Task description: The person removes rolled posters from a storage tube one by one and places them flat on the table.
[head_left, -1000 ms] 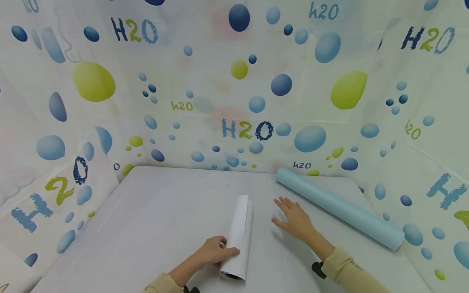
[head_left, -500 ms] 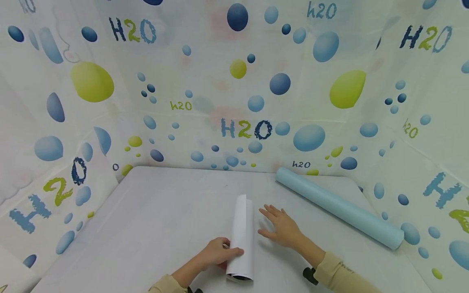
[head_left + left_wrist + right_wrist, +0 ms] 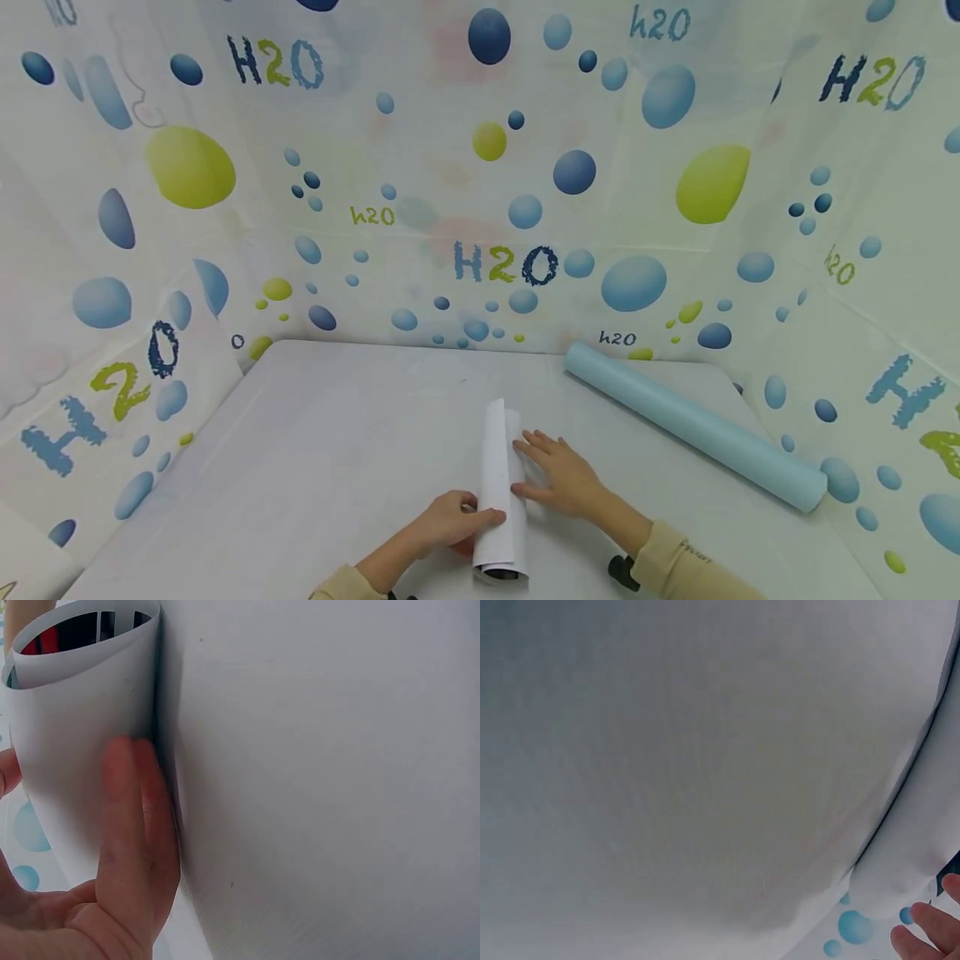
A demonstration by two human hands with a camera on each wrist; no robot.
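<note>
Curtain at 12 o'clock in the head view; white, bears blue and green spots and H2O lettering. Table at 6 o'clock, white. Blue roll on the table at 4 o'clock; lies slantwise, apart from both hands. White roll on the table at 6 o'clock; points roughly to 12, shows black and red inside. Right hand at its 2-to-3 o'clock: fingers spread, grips nothing, tips at the roll's edge, unclear if touching. Left hand at its 8 o'clock: grips it, thumb on top, fingers along the side. Black device at the right hand's 5 o'clock.
</note>
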